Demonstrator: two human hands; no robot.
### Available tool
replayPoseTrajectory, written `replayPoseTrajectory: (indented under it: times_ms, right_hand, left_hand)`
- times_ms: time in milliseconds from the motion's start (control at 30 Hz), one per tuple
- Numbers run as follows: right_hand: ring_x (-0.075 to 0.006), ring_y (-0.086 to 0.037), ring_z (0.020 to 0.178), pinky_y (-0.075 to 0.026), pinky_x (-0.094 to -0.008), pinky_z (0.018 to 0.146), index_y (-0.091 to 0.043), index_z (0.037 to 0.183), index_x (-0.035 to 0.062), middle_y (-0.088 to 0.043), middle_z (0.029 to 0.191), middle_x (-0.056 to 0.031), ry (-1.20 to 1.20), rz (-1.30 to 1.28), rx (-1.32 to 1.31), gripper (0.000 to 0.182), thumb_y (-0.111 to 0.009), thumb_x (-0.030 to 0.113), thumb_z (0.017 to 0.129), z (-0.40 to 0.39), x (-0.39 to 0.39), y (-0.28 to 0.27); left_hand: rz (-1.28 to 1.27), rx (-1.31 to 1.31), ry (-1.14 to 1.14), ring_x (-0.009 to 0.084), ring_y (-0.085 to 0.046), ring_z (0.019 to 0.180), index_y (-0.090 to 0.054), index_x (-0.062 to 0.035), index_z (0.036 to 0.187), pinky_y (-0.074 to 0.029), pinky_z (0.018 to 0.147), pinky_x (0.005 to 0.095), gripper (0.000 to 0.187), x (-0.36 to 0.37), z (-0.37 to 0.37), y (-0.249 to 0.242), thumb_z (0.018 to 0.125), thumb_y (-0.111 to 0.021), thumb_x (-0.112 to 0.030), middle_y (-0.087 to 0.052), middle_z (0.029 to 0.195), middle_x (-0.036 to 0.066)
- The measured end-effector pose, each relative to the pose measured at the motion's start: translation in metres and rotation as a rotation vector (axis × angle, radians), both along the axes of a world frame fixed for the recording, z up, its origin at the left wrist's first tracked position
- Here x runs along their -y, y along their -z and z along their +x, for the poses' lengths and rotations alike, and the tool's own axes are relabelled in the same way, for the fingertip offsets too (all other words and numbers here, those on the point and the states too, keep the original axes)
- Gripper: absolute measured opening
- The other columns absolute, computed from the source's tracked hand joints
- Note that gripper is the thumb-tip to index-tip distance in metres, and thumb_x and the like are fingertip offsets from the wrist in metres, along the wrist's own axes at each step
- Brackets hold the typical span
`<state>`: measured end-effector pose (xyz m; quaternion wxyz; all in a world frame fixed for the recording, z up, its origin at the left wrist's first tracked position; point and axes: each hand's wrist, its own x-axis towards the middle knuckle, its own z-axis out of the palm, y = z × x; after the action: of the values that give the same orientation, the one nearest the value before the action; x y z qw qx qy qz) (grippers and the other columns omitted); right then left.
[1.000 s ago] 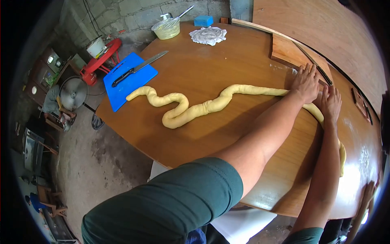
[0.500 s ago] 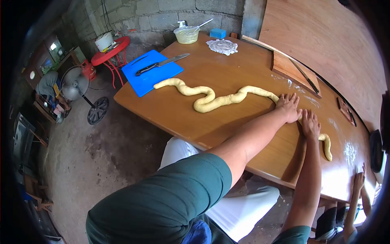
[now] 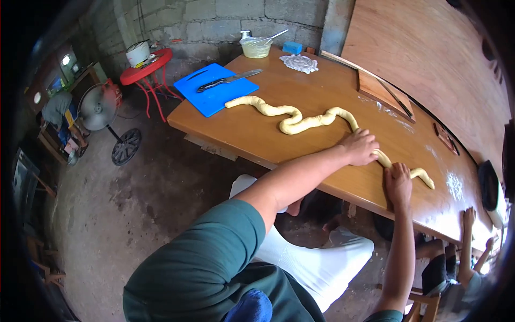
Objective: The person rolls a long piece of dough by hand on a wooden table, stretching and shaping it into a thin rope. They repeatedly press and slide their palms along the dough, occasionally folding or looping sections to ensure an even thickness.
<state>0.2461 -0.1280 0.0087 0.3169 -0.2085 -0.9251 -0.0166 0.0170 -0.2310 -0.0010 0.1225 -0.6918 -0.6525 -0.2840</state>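
A long rope of pale yellow dough (image 3: 310, 123) snakes across the wooden table (image 3: 225, 121), thick in its middle bend. My left hand (image 3: 359, 147) is wrapped over the rope right of that bend, with its fingers curled. Farther right and closer to the table edge, my right hand (image 3: 398, 183) also has bent fingers closed over the dough. A short stretch of rope shows between the two hands, and a wavy tail extends beyond the right one. The rope's far left end touches or nearly touches the blue cutting board (image 3: 198, 99), where a knife (image 3: 228, 80) lies.
At the back are a plastic bowl (image 3: 256, 49) with a whisk, a blue sponge-like block (image 3: 292, 48) and a crumpled pale sheet (image 3: 299, 63). White powder (image 3: 455, 185) marks the right side. Another person's hand (image 3: 469, 216) rests at the right edge. A fan (image 3: 97, 110) stands left.
Both hands have drawn toward me, their fingers going from flat on the dough to curled over it. The rope's right part has shifted with them. The head view has turned slightly.
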Motion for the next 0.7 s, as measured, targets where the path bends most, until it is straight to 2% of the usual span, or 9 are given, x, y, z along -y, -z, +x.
replayPoseTrajectory:
  times_ms: [167,233,300,333,400,533,700]
  right_hand:
    - [-0.0394,-0.063,0.104,-0.051,-0.0497,0.092,-0.068,0.107,0.0035,-0.067,0.106,-0.0173,0.025,-0.103,0.027,0.024,-0.073,0.026,0.097,0.015,0.023,-0.009]
    - [-0.0388,-0.063,0.105,-0.05,-0.0497,0.095,-0.069,0.109,0.0041,-0.067,0.107,-0.0169,0.002,-0.128,0.025,0.027,-0.074,0.028,0.097,0.02,0.016,-0.009]
    - [-0.0386,-0.062,0.11,-0.047,-0.0502,0.102,-0.071,0.113,0.0056,-0.068,0.11,-0.0159,0.034,-0.01,0.045,0.034,-0.075,0.034,0.096,0.032,-0.008,-0.005]
    - [-0.0386,-0.061,0.115,-0.042,-0.051,0.108,-0.072,0.113,0.0061,-0.069,0.113,-0.0148,0.078,-0.08,0.071,0.039,-0.077,0.04,0.094,0.04,-0.023,-0.004]
    - [-0.0386,-0.061,0.118,-0.042,-0.0508,0.109,-0.072,0.112,0.0056,-0.069,0.115,-0.0143,0.155,0.001,0.056,0.041,-0.077,0.041,0.093,0.055,-0.052,0.0]
    - [-0.0386,-0.06,0.118,-0.041,-0.0509,0.11,-0.072,0.113,0.0052,-0.069,0.116,-0.015,0.197,-0.036,0.094,0.049,-0.079,0.048,0.091,0.064,-0.089,-0.004]
    - [-0.0363,-0.061,0.115,-0.046,-0.0498,0.103,-0.072,0.111,0.0037,-0.068,0.116,-0.015,0.225,-0.16,0.064,0.056,-0.081,0.054,0.088,0.054,-0.11,-0.004]
  left_hand:
    - [0.112,-0.023,0.137,0.0329,-0.058,0.121,-0.068,-0.0053,0.103,-0.044,0.109,0.048,0.032,0.005,-0.003,0.001,0.103,-0.065,-0.037,-0.066,0.112,0.014]
    - [0.031,0.045,0.155,0.034,-0.06,0.118,-0.066,-0.0047,0.104,-0.045,0.108,0.0483,0.033,0.008,-0.004,-0.002,0.104,-0.064,-0.038,-0.066,0.111,0.014]
    - [-0.053,0.116,0.169,0.035,-0.061,0.116,-0.064,-0.004,0.105,-0.045,0.107,0.0485,0.035,0.01,-0.007,-0.004,0.105,-0.063,-0.039,-0.066,0.109,0.014]
    - [-0.039,0.114,0.154,0.0357,-0.063,0.114,-0.063,-0.0036,0.106,-0.047,0.106,0.0489,0.035,0.011,-0.008,-0.004,0.106,-0.061,-0.039,-0.067,0.109,0.015]
    - [-0.027,0.111,0.142,0.0364,-0.065,0.112,-0.061,-0.0031,0.108,-0.048,0.104,0.0492,0.036,0.008,-0.011,-0.006,0.108,-0.059,-0.039,-0.067,0.109,0.015]
    - [-0.079,0.117,0.073,0.0357,-0.067,0.113,-0.061,-0.0028,0.111,-0.05,0.101,0.0498,0.037,-0.008,-0.032,-0.008,0.109,-0.057,-0.04,-0.068,0.112,0.017]
    - [-0.026,0.078,0.029,0.0332,-0.066,0.114,-0.064,-0.0045,0.116,-0.048,0.103,0.0473,0.035,-0.04,-0.056,0.0,0.108,-0.059,-0.039,-0.069,0.113,0.014]
